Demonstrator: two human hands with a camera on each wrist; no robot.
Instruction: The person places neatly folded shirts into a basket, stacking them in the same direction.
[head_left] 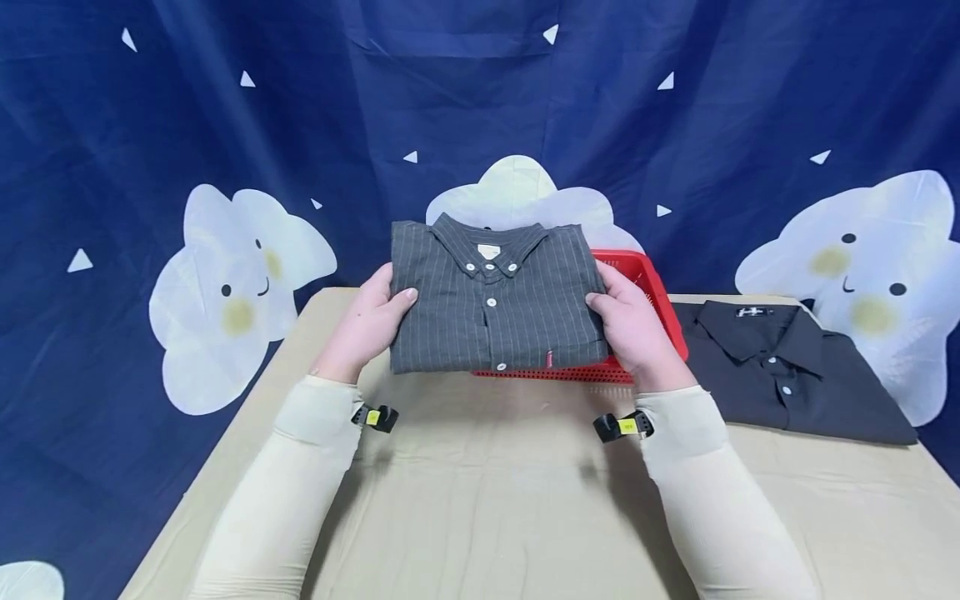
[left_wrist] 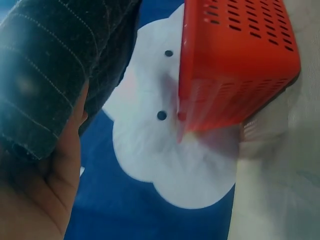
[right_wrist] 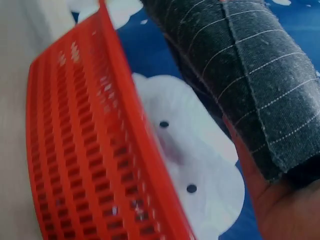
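A folded dark grey pinstriped shirt (head_left: 450, 317) is held up between both hands, its buttoned collar at the top and a small red tag near the lower right. My left hand (head_left: 372, 321) grips the shirt's left edge, thumb on the front and fingers behind. On the opposite edge, my right hand (head_left: 632, 321) pinches it the same way. Behind the shirt stands a red perforated basket (head_left: 660, 304), mostly covered by it in the head view. Both wrist views show the folded side edges of the shirt, with the basket (left_wrist: 240, 65) close by.
To the right of the basket, a folded black shirt (head_left: 817, 383) lies on the beige-covered table (head_left: 480, 500). A blue curtain (head_left: 465, 92) with white smiling clouds hangs behind the table.
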